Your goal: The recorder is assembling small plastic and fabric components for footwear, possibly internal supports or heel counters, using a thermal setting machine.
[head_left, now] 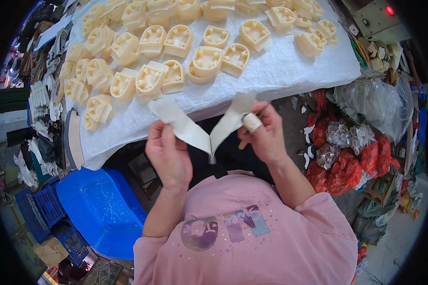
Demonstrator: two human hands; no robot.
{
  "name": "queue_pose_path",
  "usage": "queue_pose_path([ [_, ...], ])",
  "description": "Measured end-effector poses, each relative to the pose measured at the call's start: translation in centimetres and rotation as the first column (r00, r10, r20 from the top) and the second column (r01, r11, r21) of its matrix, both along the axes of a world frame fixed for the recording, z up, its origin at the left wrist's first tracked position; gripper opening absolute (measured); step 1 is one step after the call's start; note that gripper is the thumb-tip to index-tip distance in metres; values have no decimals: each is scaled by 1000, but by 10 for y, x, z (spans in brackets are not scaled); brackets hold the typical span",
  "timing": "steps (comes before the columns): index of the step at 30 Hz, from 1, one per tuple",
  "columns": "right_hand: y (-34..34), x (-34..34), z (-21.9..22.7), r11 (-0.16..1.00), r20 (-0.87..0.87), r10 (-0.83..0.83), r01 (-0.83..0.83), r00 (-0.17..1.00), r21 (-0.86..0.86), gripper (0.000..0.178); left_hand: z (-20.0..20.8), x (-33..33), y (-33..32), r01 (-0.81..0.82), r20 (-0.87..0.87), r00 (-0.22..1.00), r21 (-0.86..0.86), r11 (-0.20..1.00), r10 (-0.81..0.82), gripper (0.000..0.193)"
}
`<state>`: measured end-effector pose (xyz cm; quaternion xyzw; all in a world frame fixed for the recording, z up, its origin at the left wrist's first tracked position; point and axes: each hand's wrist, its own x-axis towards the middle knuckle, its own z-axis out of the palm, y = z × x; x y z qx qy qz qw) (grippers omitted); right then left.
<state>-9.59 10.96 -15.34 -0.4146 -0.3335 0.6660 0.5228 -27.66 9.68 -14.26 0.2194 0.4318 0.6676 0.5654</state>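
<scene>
Trouble here would mostly come from the cream V-shaped strip (209, 128) itself, as we see it: it's up in the air between both hands, over the lap and just below the table edge, folded to a point at the bottom. Our left hand (168, 154) has its fingers closed on the left wing, our right hand (266, 135) is pinched on the right wing, with a taped finger (252, 122) and what looks like a thin stick tucked in the same grip. If either pinch slackens, we'd guess the floppy piece droops or drops into the dark gap under the table. That stick could also snag or crease the material. Around us: a white-covered table (280, 71) packed with rows of cream moulded shells (152, 78), the nearest ones close to the edge, so a stray elbow might knock them. A blue plastic crate (100, 204) sits lower left, red and clear bags of scrap (361, 156) are piled on the right, crowding the floor.
</scene>
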Motion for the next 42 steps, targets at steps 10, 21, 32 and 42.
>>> queue_pose_path([
  [10,22,51,10,922,-63,-318,325,946,212,12,46,-71,25,-514,-286,742,335,789,606,13],
  [21,59,39,92,702,817,-461,-420,347,575,22,-16,-20,34,422,-910,-26,364,830,413,38],
  [32,77,-77,78,392,948,-235,-872,215,295,25,-31,-35,18,486,-914,28,366,794,405,31],
  [42,59,-54,38,468,924,-318,-812,213,349,44,-35,-45,16,480,-902,115,417,772,416,31],
])
